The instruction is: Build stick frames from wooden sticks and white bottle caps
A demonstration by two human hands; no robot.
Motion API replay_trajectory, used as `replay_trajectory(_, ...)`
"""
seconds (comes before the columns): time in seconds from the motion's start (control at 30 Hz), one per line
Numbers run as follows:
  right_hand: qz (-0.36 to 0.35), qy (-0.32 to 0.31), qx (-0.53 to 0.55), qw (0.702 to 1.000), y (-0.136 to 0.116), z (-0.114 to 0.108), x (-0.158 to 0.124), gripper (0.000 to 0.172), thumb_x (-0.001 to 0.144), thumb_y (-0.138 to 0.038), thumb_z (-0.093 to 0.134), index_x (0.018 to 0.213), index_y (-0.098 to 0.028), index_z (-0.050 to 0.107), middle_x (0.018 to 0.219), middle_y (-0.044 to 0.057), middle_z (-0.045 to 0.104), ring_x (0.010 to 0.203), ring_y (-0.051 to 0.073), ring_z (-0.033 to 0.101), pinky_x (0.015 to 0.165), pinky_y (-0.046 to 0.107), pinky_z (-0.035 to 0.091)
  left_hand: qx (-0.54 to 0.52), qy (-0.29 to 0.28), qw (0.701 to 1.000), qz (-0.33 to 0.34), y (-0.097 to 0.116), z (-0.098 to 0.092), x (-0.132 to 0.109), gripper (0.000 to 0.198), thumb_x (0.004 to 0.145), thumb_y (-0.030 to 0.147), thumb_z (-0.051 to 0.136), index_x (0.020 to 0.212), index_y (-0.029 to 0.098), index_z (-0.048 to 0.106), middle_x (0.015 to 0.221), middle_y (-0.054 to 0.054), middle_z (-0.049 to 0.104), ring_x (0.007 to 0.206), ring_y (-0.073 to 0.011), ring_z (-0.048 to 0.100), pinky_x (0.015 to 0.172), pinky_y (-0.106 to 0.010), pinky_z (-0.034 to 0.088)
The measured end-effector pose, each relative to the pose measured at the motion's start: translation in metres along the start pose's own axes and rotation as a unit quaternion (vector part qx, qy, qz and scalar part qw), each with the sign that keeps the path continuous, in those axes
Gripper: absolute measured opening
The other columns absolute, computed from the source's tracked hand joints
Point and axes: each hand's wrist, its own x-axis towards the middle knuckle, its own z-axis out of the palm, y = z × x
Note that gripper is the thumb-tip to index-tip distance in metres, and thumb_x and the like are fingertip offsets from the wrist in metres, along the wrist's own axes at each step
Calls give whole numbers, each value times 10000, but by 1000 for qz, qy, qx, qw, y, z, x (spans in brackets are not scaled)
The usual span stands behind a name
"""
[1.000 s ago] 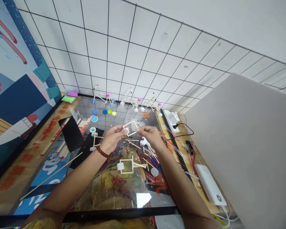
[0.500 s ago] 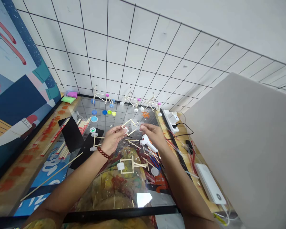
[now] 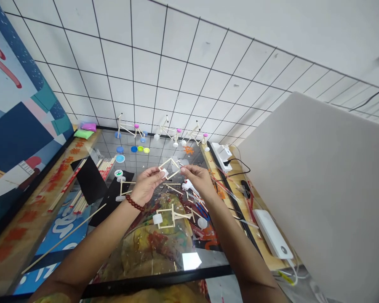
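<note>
My left hand (image 3: 147,185) is closed on a small square frame of wooden sticks (image 3: 173,174), pinched near a white bottle cap (image 3: 165,173) at its left side. Beside the opposite corner, my right hand (image 3: 198,180) is closed in a pinch, and a small thin piece (image 3: 178,163) shows by its fingertips. Whether that piece touches the frame I cannot tell. A white glue gun (image 3: 188,185) lies partly hidden under my right hand. Below, on the glass table, rests another stick assembly (image 3: 166,227) with white caps.
Three stick models (image 3: 126,126) with caps line the back edge. Coloured caps (image 3: 134,149) lie before them. Chopstick bundles (image 3: 105,167) and black sheets (image 3: 90,182) are at left. A power strip (image 3: 220,156) and white power bank (image 3: 273,233) sit right, beside a large pale panel (image 3: 316,189).
The whole view has shifted slightly, so things appear a little further left. My right fingertips look a bit closer to the stick frame; my left hand keeps its hold.
</note>
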Motion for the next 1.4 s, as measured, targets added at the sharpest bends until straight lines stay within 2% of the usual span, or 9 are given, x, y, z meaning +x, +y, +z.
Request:
replay_trajectory(0.27, 5, 34, -21, 999, 4, 15, 3, 415, 724, -585, 688, 603, -190, 651, 577, 7, 606, 523, 126, 455, 530, 268, 341, 17, 11, 999, 33, -5, 4, -5, 465, 429, 218, 967, 791, 131, 689, 760, -12, 724, 741, -124, 683, 799, -277, 537)
replay_trajectory(0.5, 5, 36, -56, 998, 0, 14, 2, 414, 744, -582, 684, 623, -186, 672, 552, -6, 597, 498, 118, 453, 512, 266, 348, 23, 19, 998, 47, -6, 6, -8, 450, 448, 239, 964, 777, 140, 673, 747, 15, 696, 725, -109, 666, 776, -263, 526)
replay_trajectory(0.6, -7, 9, -37, 999, 1, 8, 5, 410, 733, -589, 707, 764, -181, 740, 686, 24, 696, 608, 157, 574, 601, 284, 438, 11, 21, 999, 32, -3, 5, -7, 440, 450, 238, 961, 756, 141, 661, 750, 8, 697, 735, -118, 673, 783, -273, 532)
replay_trajectory(0.73, -30, 22, -1, 999, -3, 1, 14, 403, 748, -553, 716, 936, -203, 781, 967, 67, 773, 849, 213, 666, 791, 336, 503, 17, 19, 1000, 14, 0, 4, -8, 433, 443, 241, 962, 738, 136, 663, 752, -6, 702, 719, -122, 665, 757, -276, 535)
replay_trajectory(0.83, -26, 8, 0, 1000, -9, 2, 22, 374, 732, -538, 730, 885, -202, 793, 891, 50, 772, 800, 198, 655, 774, 326, 494, 33, 11, 999, 8, 1, 4, -9, 442, 430, 253, 965, 735, 135, 668, 723, -3, 697, 672, -116, 650, 711, -266, 526)
replay_trajectory(0.97, -12, -26, -15, 999, -11, 8, 27, 428, 707, -599, 732, 791, -182, 781, 700, 14, 700, 664, 165, 585, 647, 288, 440, 60, -6, 998, 14, -1, 4, -10, 434, 444, 268, 961, 747, 140, 678, 683, 12, 680, 622, -105, 623, 654, -251, 496)
replay_trajectory(1.13, -8, -11, -32, 999, -7, 13, 27, 476, 673, -647, 740, 659, -172, 728, 561, -15, 576, 555, 125, 474, 549, 267, 358, 70, -10, 997, 32, -8, 2, -9, 415, 454, 240, 954, 762, 137, 696, 721, 2, 700, 660, -103, 627, 692, -247, 496)
replay_trajectory(1.27, -4, 9, -55, 998, -11, 17, 26, 495, 662, -663, 735, 649, -168, 714, 532, -21, 538, 535, 119, 445, 523, 262, 339, 59, -8, 998, 27, -11, 1, -8, 426, 445, 233, 959, 764, 124, 698, 729, -11, 711, 668, -105, 639, 702, -243, 507)
replay_trajectory(1.4, -30, -14, -53, 998, -9, 7, 25, 471, 722, -626, 699, 833, -170, 740, 730, 21, 681, 671, 159, 585, 626, 273, 451, 21, 16, 1000, -5, -10, 0, -5, 438, 423, 209, 968, 744, 113, 685, 724, -21, 710, 678, -125, 663, 700, -253, 532)
